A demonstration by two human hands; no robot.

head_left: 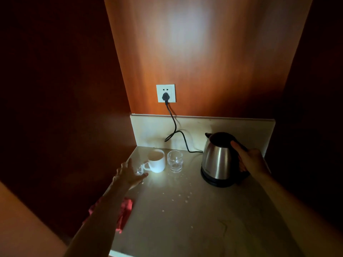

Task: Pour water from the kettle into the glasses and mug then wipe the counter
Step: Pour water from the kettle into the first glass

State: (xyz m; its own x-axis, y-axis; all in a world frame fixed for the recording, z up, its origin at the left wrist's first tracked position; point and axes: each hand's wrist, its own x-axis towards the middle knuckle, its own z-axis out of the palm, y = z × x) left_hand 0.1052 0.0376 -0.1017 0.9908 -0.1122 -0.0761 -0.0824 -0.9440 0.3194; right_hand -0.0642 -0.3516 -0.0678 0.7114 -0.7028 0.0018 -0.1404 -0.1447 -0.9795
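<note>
The right arm reached in from the lower right, forearm angled up toward the far right corner of the counter (185, 219). The right hand (249, 160) was wrapped round the black handle of the kettle (216, 160), thumb lying up along the top of the handle near the lid and fingers curled in beneath it. The kettle stood upright on its black base near the far right corner, its spout pointing left toward the back edge.

The left arm came in from the lower left, crossing the left edge of the counter. The left hand (130, 174) was held low with its fingers spread and fairly straight, reaching toward a small glass (139, 170) that stood near the left edge. The fingertips were at or touching the glass, but the dim light and the blur there made it impossible to tell whether they closed on it.

Just beyond that glass stood the white mug (157, 161), its handle turned toward the left hand, close to the far left corner. A second, clear glass (175, 161) stood just beside the mug on its right, between the mug and the kettle and well apart from both hands.

A red cloth (125, 213) lay crumpled at the left edge, partly under the left forearm. Small droplets (182, 196) speckled the middle of the counter. A black cord (174, 125) ran from the kettle's base up the back wall to a white socket (165, 93).
</note>
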